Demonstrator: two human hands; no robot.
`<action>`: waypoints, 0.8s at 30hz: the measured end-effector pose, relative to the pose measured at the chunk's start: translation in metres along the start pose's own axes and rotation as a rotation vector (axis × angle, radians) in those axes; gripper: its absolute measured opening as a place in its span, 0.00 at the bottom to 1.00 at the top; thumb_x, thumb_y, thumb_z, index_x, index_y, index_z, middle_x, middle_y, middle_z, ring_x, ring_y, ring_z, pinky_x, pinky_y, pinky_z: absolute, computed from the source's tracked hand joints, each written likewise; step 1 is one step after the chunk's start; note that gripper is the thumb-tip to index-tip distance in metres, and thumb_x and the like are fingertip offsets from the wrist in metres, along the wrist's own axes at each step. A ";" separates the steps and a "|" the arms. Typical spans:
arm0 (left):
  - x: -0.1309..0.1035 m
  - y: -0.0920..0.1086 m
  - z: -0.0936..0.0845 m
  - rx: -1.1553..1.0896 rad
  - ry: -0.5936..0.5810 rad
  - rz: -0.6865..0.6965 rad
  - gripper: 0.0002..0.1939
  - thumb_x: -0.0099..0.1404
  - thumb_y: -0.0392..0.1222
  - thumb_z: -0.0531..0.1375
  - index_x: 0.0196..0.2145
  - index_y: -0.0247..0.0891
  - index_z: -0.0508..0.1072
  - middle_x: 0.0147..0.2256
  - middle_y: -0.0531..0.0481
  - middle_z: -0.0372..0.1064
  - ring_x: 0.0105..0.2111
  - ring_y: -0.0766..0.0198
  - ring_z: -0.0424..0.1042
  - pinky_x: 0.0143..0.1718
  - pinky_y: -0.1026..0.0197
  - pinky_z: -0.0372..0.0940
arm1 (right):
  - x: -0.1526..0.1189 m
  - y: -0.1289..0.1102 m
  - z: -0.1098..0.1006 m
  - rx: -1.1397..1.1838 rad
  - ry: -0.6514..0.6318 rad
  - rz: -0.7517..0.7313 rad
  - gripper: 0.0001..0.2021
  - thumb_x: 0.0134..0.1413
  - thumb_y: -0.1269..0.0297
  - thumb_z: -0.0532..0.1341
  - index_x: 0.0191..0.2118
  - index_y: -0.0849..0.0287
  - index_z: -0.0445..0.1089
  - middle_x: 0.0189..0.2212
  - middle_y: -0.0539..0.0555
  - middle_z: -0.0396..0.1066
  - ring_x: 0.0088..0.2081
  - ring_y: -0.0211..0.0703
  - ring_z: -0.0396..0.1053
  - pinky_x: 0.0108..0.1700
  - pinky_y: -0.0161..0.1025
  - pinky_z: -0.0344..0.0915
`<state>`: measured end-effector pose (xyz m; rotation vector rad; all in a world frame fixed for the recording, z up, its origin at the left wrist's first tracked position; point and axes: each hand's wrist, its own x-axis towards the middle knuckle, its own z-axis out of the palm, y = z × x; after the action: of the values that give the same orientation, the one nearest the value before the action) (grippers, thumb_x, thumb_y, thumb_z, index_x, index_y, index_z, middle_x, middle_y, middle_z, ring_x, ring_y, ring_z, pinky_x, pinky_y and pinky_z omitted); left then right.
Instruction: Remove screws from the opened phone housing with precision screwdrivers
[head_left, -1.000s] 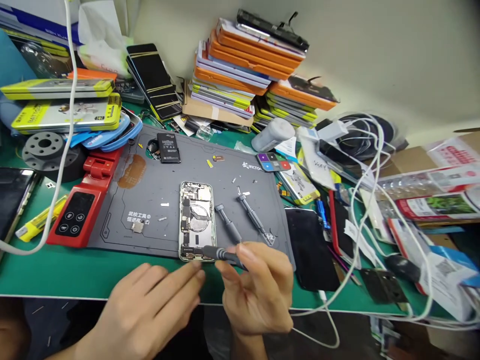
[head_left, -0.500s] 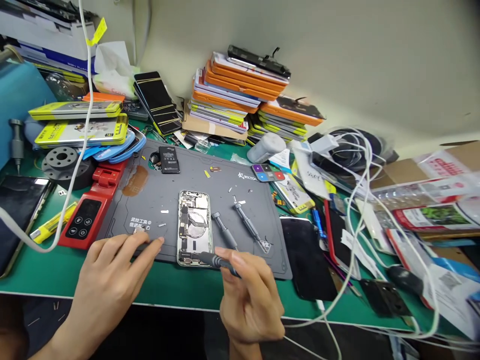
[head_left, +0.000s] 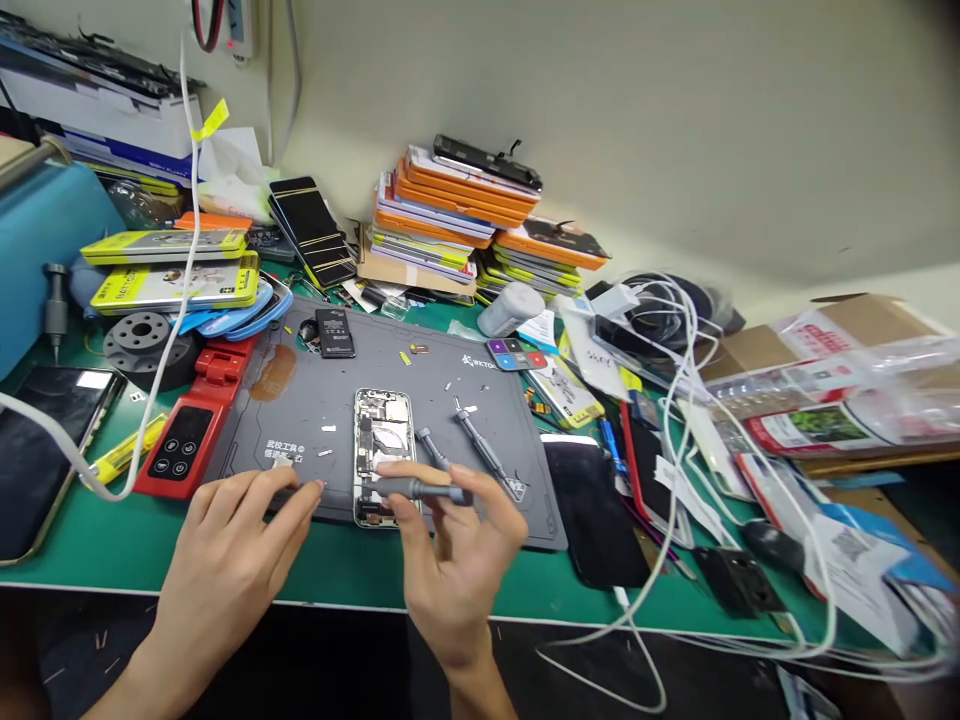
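An opened phone (head_left: 385, 440) lies on the grey work mat (head_left: 465, 500), its inner boards and parts showing. My right hand (head_left: 465, 550) is closed round a grey screwdriver (head_left: 412, 488), held almost level above the lower end of the phone. To the phone's left, my left hand (head_left: 232, 545) is low over the mat, its fingers bent towards the thumb on something dark that they mostly hide. Two more grey screwdrivers lie to the right of the phone, the longer screwdriver (head_left: 487, 450) farther out. A black phone battery (head_left: 334, 333) rests near the mat's back edge.
At the left stands a red device with buttons (head_left: 178, 445). Stacked boxes (head_left: 450, 215) line the wall. A black phone (head_left: 596, 510) with a cable lies right of the mat. White cables (head_left: 694, 400) loop across the right side.
My right hand has shifted left and turned, so the screwdriver now lies nearly level with its fingers over the phone's lower end. My left hand keeps its pose. The whole view has shifted slightly.
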<state>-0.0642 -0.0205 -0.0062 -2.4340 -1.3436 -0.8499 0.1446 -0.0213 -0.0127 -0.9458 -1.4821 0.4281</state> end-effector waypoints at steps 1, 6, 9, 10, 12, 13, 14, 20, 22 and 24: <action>0.000 0.000 -0.001 -0.015 0.003 -0.003 0.09 0.77 0.32 0.62 0.51 0.38 0.80 0.45 0.44 0.79 0.44 0.51 0.72 0.46 0.51 0.61 | 0.000 0.000 0.003 -0.001 -0.027 0.022 0.34 0.66 0.84 0.62 0.69 0.48 0.57 0.51 0.55 0.80 0.50 0.44 0.84 0.48 0.45 0.87; -0.001 0.002 -0.001 -0.042 -0.006 -0.001 0.10 0.79 0.33 0.60 0.51 0.38 0.80 0.44 0.44 0.79 0.45 0.52 0.73 0.46 0.51 0.61 | -0.006 0.005 0.011 -0.030 -0.068 0.037 0.32 0.68 0.83 0.61 0.70 0.49 0.57 0.53 0.56 0.79 0.54 0.43 0.83 0.49 0.43 0.86; -0.002 0.003 0.001 -0.035 -0.008 -0.006 0.10 0.79 0.33 0.60 0.50 0.37 0.81 0.45 0.43 0.79 0.45 0.52 0.74 0.47 0.50 0.62 | -0.009 0.006 0.011 -0.021 -0.103 0.067 0.31 0.69 0.81 0.61 0.70 0.49 0.56 0.54 0.57 0.79 0.54 0.44 0.83 0.47 0.42 0.87; -0.002 0.004 0.001 -0.035 -0.008 -0.009 0.10 0.78 0.33 0.60 0.50 0.37 0.81 0.45 0.43 0.79 0.45 0.52 0.74 0.47 0.50 0.62 | -0.009 0.006 0.011 -0.026 -0.114 0.073 0.31 0.69 0.81 0.60 0.70 0.49 0.56 0.54 0.57 0.79 0.55 0.44 0.83 0.48 0.42 0.87; -0.001 0.004 0.000 -0.041 -0.009 -0.015 0.10 0.78 0.33 0.60 0.50 0.37 0.81 0.44 0.44 0.79 0.44 0.52 0.74 0.47 0.51 0.62 | -0.007 0.005 0.011 -0.039 -0.131 0.082 0.30 0.70 0.81 0.60 0.70 0.50 0.56 0.54 0.57 0.79 0.55 0.44 0.83 0.49 0.42 0.86; 0.000 0.003 -0.001 -0.044 -0.011 -0.016 0.10 0.78 0.33 0.60 0.50 0.37 0.81 0.44 0.44 0.79 0.44 0.53 0.74 0.46 0.51 0.62 | -0.006 0.004 0.011 -0.044 -0.135 0.085 0.30 0.70 0.81 0.60 0.70 0.50 0.56 0.54 0.57 0.80 0.54 0.44 0.83 0.49 0.42 0.86; 0.000 0.003 -0.001 -0.046 -0.013 -0.017 0.10 0.78 0.32 0.60 0.50 0.38 0.81 0.43 0.44 0.79 0.44 0.53 0.74 0.46 0.51 0.62 | -0.006 0.003 0.011 -0.048 -0.136 0.088 0.29 0.71 0.81 0.60 0.70 0.51 0.56 0.53 0.57 0.80 0.54 0.43 0.83 0.48 0.41 0.86; 0.003 0.002 -0.002 -0.052 -0.020 -0.031 0.10 0.79 0.33 0.59 0.52 0.39 0.80 0.43 0.46 0.79 0.43 0.55 0.74 0.45 0.52 0.61 | -0.005 0.001 0.011 -0.002 -0.071 0.103 0.29 0.71 0.79 0.60 0.70 0.50 0.57 0.52 0.57 0.80 0.49 0.41 0.83 0.41 0.37 0.85; 0.004 0.002 -0.004 -0.065 0.000 -0.027 0.09 0.79 0.33 0.61 0.50 0.38 0.80 0.42 0.46 0.79 0.43 0.55 0.74 0.44 0.53 0.61 | -0.004 -0.001 0.010 0.054 0.004 0.142 0.29 0.72 0.78 0.60 0.71 0.49 0.56 0.49 0.56 0.80 0.44 0.40 0.83 0.40 0.37 0.85; 0.004 0.004 -0.007 -0.107 0.038 -0.043 0.07 0.78 0.33 0.63 0.49 0.39 0.80 0.40 0.47 0.79 0.42 0.57 0.74 0.44 0.54 0.61 | -0.002 -0.005 0.008 0.103 0.067 0.187 0.27 0.72 0.76 0.60 0.70 0.49 0.57 0.45 0.54 0.80 0.37 0.38 0.83 0.37 0.37 0.85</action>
<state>-0.0615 -0.0230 0.0020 -2.4629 -1.3748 -0.9973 0.1351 -0.0235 -0.0116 -1.0104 -1.3038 0.5983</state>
